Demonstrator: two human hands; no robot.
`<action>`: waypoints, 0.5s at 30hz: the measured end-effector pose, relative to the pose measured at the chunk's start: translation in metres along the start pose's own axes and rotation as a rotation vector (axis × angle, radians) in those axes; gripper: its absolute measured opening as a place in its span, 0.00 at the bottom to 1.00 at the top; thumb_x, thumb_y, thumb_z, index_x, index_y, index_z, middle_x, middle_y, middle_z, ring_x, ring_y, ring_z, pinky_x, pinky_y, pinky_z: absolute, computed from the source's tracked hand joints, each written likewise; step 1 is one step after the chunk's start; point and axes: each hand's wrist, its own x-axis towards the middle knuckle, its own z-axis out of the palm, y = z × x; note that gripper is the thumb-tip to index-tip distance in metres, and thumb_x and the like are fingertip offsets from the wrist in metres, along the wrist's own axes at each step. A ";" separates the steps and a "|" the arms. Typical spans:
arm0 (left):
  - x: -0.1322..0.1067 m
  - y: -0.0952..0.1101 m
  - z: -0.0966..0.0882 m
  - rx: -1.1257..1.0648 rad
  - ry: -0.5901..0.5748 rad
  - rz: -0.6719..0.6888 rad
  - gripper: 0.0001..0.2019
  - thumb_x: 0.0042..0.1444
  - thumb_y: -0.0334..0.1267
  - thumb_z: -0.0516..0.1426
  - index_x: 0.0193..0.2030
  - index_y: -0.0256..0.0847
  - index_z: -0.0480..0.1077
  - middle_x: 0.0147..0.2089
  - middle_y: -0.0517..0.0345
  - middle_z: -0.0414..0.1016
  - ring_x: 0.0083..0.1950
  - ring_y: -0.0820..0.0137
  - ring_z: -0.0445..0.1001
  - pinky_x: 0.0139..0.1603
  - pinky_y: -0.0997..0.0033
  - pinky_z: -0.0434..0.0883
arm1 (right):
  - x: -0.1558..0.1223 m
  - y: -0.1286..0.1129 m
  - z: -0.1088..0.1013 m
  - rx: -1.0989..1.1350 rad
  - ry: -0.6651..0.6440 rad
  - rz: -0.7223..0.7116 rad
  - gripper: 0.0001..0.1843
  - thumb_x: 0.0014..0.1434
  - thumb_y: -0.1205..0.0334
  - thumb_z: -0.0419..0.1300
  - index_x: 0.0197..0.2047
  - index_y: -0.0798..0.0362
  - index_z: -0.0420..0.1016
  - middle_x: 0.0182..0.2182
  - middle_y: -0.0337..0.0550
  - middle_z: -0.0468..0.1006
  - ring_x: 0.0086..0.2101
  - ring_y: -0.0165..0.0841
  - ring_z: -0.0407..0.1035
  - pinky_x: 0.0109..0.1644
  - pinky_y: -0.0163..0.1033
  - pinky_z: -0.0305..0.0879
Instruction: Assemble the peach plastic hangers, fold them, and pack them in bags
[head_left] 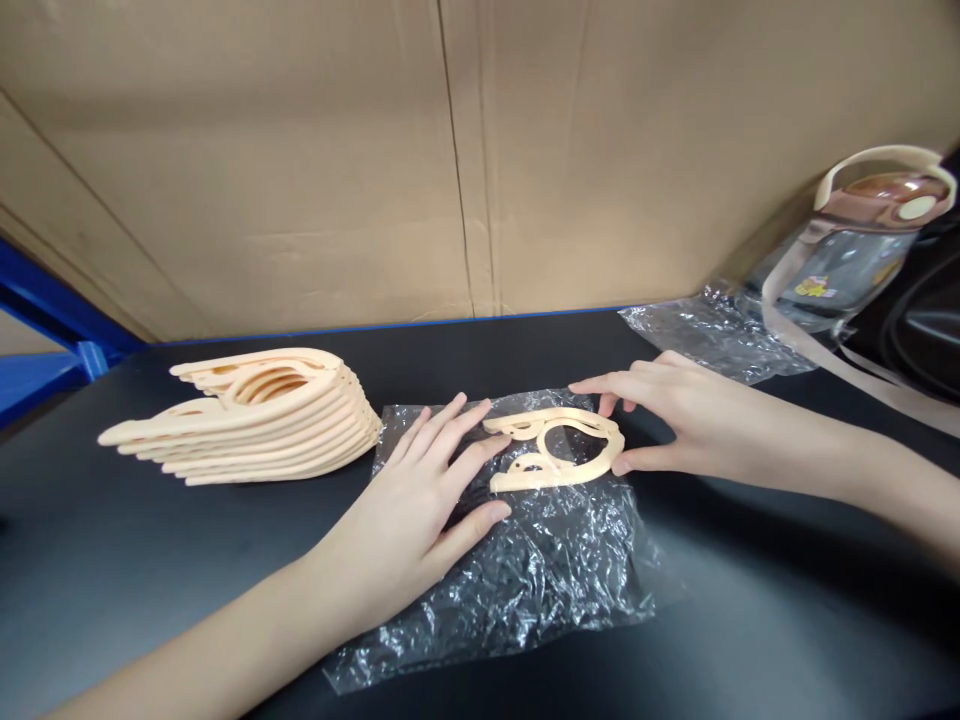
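Observation:
A folded beige plastic hanger lies at a clear plastic bag on the black tabletop; whether it is inside the bag or on top, I cannot tell. My left hand rests flat on the bag with fingers spread, its fingertips by the hanger's left ends. At the hanger's rounded right end is my right hand, thumb against its edge and index finger stretched over the bag's upper edge. The thumb and index finger are apart. To the left of my left hand lies a stack of several matching folded hangers.
Tall cardboard walls off the back of the table. A drink bottle with a handle and strap leans at the right, beside another clear plastic bag and a black object. Blue frame bars stand at the left.

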 end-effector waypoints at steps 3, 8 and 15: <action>0.000 0.000 -0.001 0.009 -0.012 0.034 0.23 0.68 0.51 0.47 0.67 0.49 0.56 0.72 0.55 0.56 0.75 0.56 0.48 0.71 0.38 0.52 | 0.002 -0.005 0.007 0.009 0.036 0.010 0.36 0.56 0.38 0.62 0.64 0.39 0.62 0.45 0.40 0.79 0.44 0.42 0.69 0.52 0.50 0.59; 0.000 0.001 -0.001 0.023 -0.020 0.052 0.25 0.68 0.51 0.47 0.69 0.49 0.53 0.72 0.56 0.56 0.74 0.59 0.50 0.72 0.40 0.51 | 0.003 -0.016 0.020 0.078 0.107 0.002 0.33 0.59 0.45 0.63 0.64 0.38 0.59 0.46 0.36 0.79 0.45 0.40 0.69 0.54 0.49 0.57; -0.003 0.003 0.000 0.055 -0.035 0.088 0.28 0.68 0.52 0.46 0.70 0.46 0.49 0.73 0.56 0.54 0.75 0.59 0.48 0.72 0.40 0.50 | 0.007 -0.039 0.034 0.199 0.233 0.108 0.32 0.56 0.55 0.67 0.61 0.44 0.61 0.42 0.35 0.79 0.42 0.37 0.71 0.51 0.46 0.58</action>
